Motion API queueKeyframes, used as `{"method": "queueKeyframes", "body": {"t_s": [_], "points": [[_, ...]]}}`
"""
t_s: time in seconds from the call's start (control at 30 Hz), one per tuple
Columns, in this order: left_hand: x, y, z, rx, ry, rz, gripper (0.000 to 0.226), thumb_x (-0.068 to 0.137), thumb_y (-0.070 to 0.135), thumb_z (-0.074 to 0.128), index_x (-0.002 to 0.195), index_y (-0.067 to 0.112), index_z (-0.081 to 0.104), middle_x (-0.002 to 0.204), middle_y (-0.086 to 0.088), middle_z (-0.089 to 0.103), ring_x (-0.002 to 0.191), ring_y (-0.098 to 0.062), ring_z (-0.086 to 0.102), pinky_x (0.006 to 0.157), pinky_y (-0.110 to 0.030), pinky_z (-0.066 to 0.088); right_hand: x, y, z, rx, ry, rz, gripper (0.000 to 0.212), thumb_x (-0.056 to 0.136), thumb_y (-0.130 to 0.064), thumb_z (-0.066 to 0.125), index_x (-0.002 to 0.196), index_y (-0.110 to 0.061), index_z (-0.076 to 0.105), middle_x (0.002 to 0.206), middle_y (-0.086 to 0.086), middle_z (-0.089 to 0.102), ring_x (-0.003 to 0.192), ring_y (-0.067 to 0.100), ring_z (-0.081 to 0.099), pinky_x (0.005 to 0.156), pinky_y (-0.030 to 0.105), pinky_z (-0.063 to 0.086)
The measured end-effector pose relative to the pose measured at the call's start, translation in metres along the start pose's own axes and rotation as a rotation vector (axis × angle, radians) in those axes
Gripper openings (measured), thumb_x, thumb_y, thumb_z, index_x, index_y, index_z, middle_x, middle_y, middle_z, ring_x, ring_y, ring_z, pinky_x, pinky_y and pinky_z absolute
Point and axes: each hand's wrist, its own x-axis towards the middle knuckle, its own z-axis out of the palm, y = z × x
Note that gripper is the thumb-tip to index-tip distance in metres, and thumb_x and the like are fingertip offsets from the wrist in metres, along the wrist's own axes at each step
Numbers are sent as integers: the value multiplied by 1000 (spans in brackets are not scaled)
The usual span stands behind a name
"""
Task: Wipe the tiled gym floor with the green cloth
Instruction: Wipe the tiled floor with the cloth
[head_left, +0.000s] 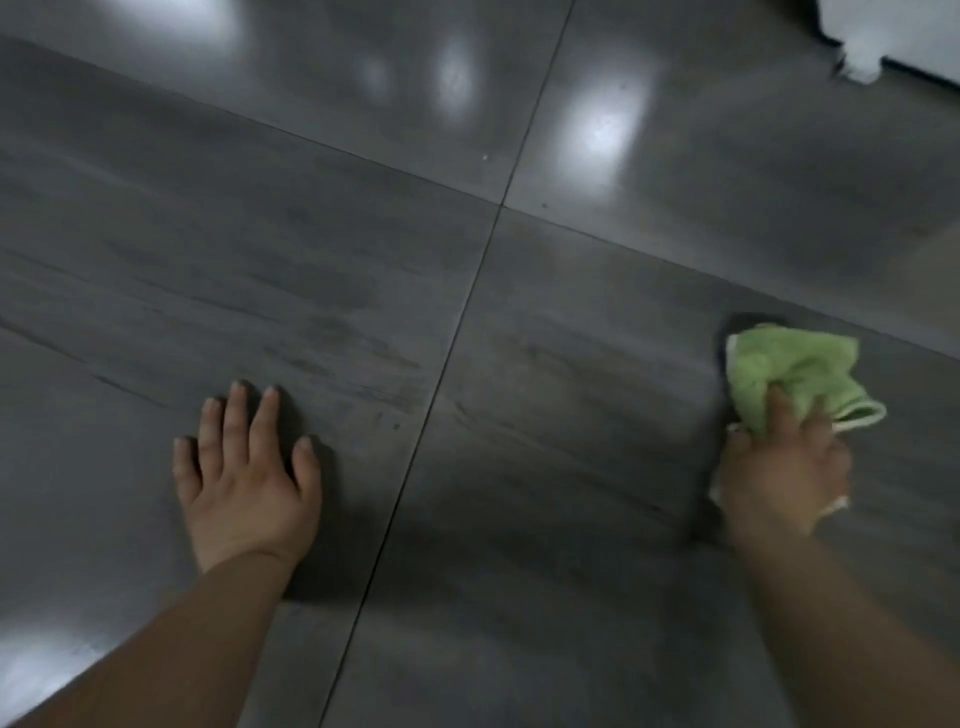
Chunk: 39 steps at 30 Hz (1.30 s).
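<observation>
Right hand (782, 467) grips the bunched green cloth (795, 371) right of the grout line (441, 374) (left hand (247, 467) flat, empty); most floor (571, 519) probably remains unwiped.

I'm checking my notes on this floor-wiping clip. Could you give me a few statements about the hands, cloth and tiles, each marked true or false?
1. The right hand has the green cloth in its grip. True.
2. The left hand holds a second cloth. False: it lies flat and empty on the floor.
3. Both hands are on the same tile. False: a grout line runs between them.
4. The floor reflects bright light patches. True.
</observation>
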Motion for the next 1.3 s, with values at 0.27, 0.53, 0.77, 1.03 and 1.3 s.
{"method": "queueKeyframes", "body": {"t_s": [0.27,0.53,0.77,1.03,1.3], "points": [[-27,-7,-11,41,-119,109,54,92,35,36,140,12,30,152,-11,22,142,-28,13,114,-43,5,-180,-28,33,115,-8,-904,32,75,-25,44,106,-32,48,111,0,69,93,28,44,73,35,32],[-147,11,-2,-63,-216,403,57,94,49,12,124,12,43,127,-22,55,123,-26,30,111,-16,-6,-80,147,-35,-189,-7,-441,51,66,-26,39,113,-13,55,115,31,61,79,50,60,68,53,50],[-166,8,13,-64,-282,327,61,93,49,8,127,12,42,129,-18,53,126,-26,27,113,-20,-6,-168,17,8,-33,-120,-244,48,59,-21,59,107,-21,56,110,15,62,85,34,51,76,37,41],[-169,14,11,-56,-207,321,75,89,58,7,125,7,49,133,-22,49,125,-26,29,112,-17,-5,-132,53,-43,-241,-459,-792,44,78,-22,39,111,-35,65,126,2,59,98,28,58,78,30,50],[-174,43,-47,221,-438,386,54,94,37,32,144,26,13,156,2,9,143,-16,9,115,-35,14,-107,129,-209,-360,-596,-501,53,91,-19,45,139,-37,34,150,0,26,129,30,32,103,35,33]]}}
